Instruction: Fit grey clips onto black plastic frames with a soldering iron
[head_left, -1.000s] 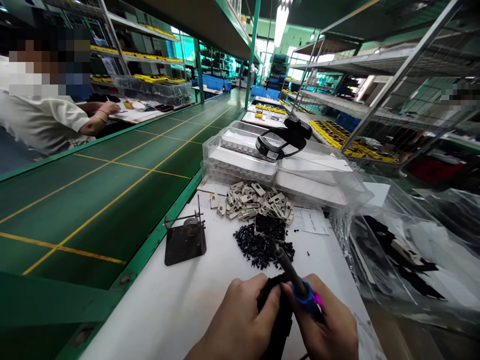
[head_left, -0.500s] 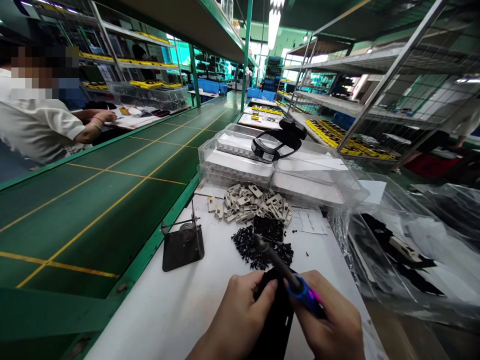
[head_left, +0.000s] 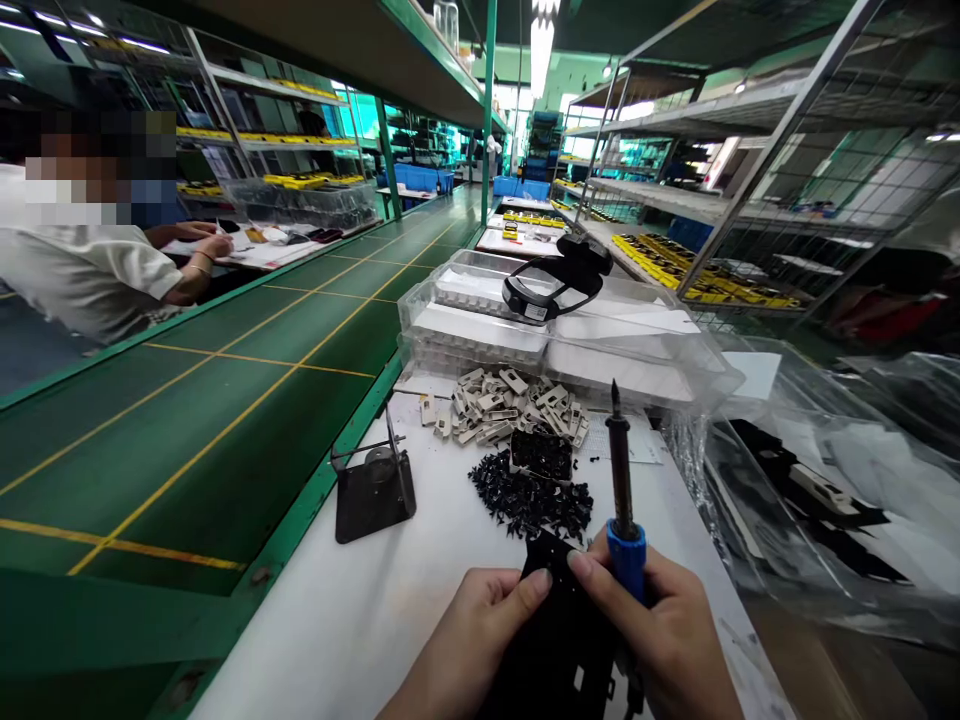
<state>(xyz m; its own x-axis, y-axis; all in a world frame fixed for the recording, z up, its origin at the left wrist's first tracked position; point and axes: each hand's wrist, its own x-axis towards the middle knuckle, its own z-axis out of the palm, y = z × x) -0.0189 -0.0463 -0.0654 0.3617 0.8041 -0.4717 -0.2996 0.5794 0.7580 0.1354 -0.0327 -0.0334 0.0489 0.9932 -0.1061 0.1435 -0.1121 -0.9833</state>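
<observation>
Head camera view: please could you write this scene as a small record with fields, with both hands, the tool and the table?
Left hand: grips a flat black panel with cut-outs
Right hand: holds a blue-handled soldering iron, thumb on the panel
Iron tip: pointing up, apart from the panel
Beyond the hands: heap of tiny black parts; behind it, pile of beige slotted pieces
Left side of table: dark metal stand
Surface: white tabletop
Across green belt: seated person in pale shirt
</observation>
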